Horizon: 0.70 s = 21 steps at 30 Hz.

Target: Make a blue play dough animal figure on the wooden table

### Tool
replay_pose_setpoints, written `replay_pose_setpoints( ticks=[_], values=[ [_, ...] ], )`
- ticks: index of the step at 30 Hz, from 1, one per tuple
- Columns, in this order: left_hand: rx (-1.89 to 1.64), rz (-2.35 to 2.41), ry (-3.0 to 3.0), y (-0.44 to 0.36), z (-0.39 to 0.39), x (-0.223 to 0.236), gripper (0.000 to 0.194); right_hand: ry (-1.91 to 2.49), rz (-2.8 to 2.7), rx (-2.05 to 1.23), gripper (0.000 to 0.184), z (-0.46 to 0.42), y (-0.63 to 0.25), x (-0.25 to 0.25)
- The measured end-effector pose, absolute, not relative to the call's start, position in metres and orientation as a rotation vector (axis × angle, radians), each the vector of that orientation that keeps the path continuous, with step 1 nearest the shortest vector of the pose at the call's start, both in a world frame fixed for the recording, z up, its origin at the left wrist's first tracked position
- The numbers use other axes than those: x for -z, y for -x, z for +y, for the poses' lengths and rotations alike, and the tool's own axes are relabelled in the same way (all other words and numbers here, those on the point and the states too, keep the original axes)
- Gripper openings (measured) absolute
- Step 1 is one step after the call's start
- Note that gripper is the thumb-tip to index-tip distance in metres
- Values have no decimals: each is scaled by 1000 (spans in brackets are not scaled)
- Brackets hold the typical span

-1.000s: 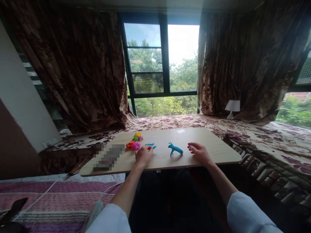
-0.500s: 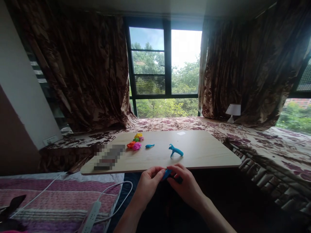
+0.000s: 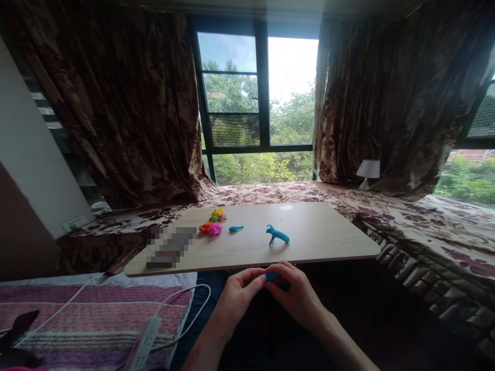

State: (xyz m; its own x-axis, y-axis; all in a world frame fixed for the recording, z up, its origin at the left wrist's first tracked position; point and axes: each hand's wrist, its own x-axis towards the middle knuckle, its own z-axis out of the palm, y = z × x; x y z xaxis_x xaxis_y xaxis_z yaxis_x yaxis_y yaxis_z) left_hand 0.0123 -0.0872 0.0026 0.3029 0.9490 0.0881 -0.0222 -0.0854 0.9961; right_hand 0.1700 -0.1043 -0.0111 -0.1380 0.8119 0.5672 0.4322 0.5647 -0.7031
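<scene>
Just off the front edge of the pale wooden table (image 3: 232,252), a small piece of blue modelling clay (image 3: 271,276) is pinched between my two hands. My left hand (image 3: 242,289) closes on its left end with thumb and fingertips. My right hand (image 3: 293,286) grips the other end, its fingers bent and partly covering the piece. Beyond them on the tabletop stands a blue clay figure (image 3: 279,235) with a long body and thin legs. A smaller tapered blue clay piece (image 3: 235,229) lies to its left.
Pink clay (image 3: 215,230), orange clay (image 3: 204,227), yellow clay (image 3: 217,212) and green clay (image 3: 213,219) lie bunched at the table's left. Nearby is a blurred dark box (image 3: 174,247). A power strip (image 3: 146,340) with its white cable rests at lower left. A lamp (image 3: 368,172) stands at back right.
The blue clay between my hands has turned from a steep slant to nearly level, and my fingers have drawn closer together. The view has shifted slightly; the things on the table stay put.
</scene>
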Motion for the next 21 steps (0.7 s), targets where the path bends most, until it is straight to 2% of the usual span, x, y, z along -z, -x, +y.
replay_pose_setpoints(
  ticks=[8,11,21],
  values=[
    [-1060,936,-1334,-12,-83,7,21,1099,-1823,-352,10,-108,-169,8],
    [-1055,932,-1321,-12,-82,10,22,1088,-1845,-333,16,-108,-169,9],
    [-1143,942,-1287,-14,-83,15,22,1064,-1737,-427,11,-108,-163,17]
  ],
)
